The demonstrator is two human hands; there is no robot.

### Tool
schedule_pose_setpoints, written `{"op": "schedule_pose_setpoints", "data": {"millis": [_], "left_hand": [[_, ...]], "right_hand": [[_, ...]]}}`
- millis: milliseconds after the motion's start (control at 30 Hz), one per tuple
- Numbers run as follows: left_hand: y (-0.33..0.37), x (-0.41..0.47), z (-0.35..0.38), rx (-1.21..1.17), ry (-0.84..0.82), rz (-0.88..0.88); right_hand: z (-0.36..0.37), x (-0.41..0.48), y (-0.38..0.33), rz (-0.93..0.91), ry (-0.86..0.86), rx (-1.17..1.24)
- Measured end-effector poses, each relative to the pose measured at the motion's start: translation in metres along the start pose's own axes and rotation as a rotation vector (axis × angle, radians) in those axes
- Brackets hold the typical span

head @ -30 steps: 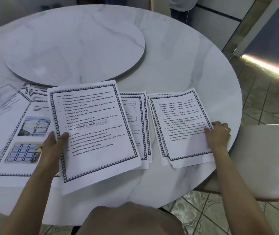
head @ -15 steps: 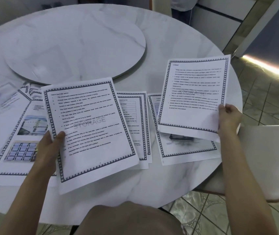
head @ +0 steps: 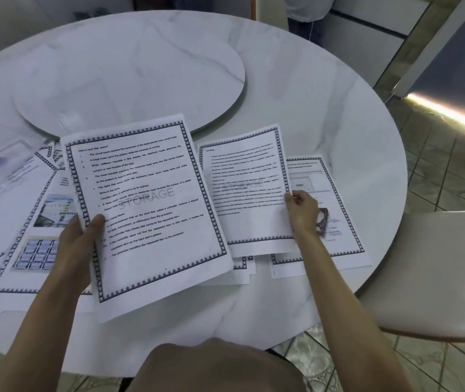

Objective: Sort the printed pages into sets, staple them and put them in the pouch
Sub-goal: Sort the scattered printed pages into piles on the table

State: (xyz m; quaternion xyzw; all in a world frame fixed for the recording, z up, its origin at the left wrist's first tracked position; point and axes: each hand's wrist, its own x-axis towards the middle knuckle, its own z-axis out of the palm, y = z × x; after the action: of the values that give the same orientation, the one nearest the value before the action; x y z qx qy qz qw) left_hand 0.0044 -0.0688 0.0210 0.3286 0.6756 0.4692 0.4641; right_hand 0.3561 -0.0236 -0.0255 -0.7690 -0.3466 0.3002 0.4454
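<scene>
My left hand [head: 79, 240] grips a bordered text page [head: 152, 210] by its left edge and holds it tilted above the table. My right hand [head: 302, 212] pinches a second text page [head: 246, 188] at its right edge, over the middle pile [head: 242, 267]. To the right lies a page with a diagram [head: 336, 219], partly under my right hand. More printed pages with pictures [head: 38, 250] are spread at the left. No stapler or pouch is in view.
The round marble table [head: 324, 114] carries a raised turntable disc [head: 129, 72] behind the papers. A white chair [head: 435, 273] stands close at the right. Tiled floor shows beyond the table's right edge.
My right hand lifted the top page off the right pile and carried it left over the middle pile, uncovering the diagram page. My left hand kept its page, raising it slightly.
</scene>
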Motion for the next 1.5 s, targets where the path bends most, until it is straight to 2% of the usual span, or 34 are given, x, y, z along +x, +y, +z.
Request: {"op": "schedule_pose_setpoints", "data": {"millis": [200,300,400,600,800,1000,1333,1500], "left_hand": [[0.014,-0.003,0.001,-0.022,0.003,0.044],[0.014,-0.004,0.000,-0.027,-0.010,0.042],[0.009,-0.004,0.000,-0.032,-0.012,0.035],[-0.002,-0.003,0.001,-0.028,-0.010,0.025],[-0.015,0.000,-0.001,-0.005,-0.007,-0.014],[-0.022,-0.001,0.002,0.034,0.006,-0.039],[-0.039,0.000,0.005,0.041,-0.014,-0.063],[-0.045,-0.001,0.011,0.059,-0.020,-0.076]], "right_hand": [[0.026,-0.022,-0.006,-0.063,-0.176,-0.073],[0.018,-0.017,-0.007,-0.026,-0.245,-0.059],[-0.006,-0.003,-0.003,-0.065,-0.172,-0.132],[-0.067,0.029,0.020,-0.127,0.052,-0.427],[-0.097,0.037,0.039,0.105,0.097,-0.757],[-0.100,0.034,0.048,0.006,0.122,-0.711],[-0.100,0.038,0.043,0.055,0.136,-0.648],[-0.103,0.034,0.030,-0.021,0.159,-0.418]]}}
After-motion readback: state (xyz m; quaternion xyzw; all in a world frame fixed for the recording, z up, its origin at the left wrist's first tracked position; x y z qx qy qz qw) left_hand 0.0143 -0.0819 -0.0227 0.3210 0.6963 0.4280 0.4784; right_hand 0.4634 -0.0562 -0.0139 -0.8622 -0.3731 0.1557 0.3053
